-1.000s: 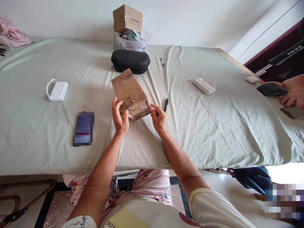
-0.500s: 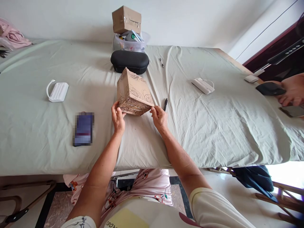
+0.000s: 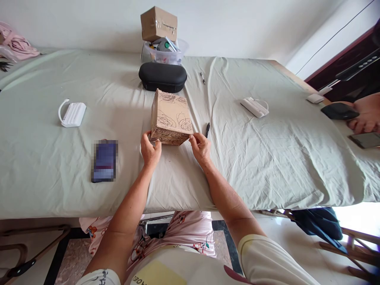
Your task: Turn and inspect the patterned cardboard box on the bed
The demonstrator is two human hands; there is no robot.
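Just now, I watched the brown, black-scribbled cardboard box (image 3: pixel 172 113) turn squarer to the front edge of the green-clothed bench (image 3: pixel 252 170), well in from it, scribbled top facing me; left fingers (image 3: pixel 145 139) and right fingers (image 3: pixel 200 137) hold its near corners.

Straight ahead of the scribbled carton (image 3: pixel 172 113), a black case (image 3: pixel 162 77) is blocking the way, and a plastic tub (image 3: pixel 169 56) is standing behind it. A black pen (image 3: pixel 207 130) is lying just beside the right hand (image 3: pixel 200 147), crowding that side. Beyond the pen, open cloth (image 3: pixel 230 134) is leaving a broad path toward a white device (image 3: pixel 254 107). Another gap is running between the left hand (image 3: pixel 151 150) and the pixelated dark-blue object (image 3: pixel 104 161).
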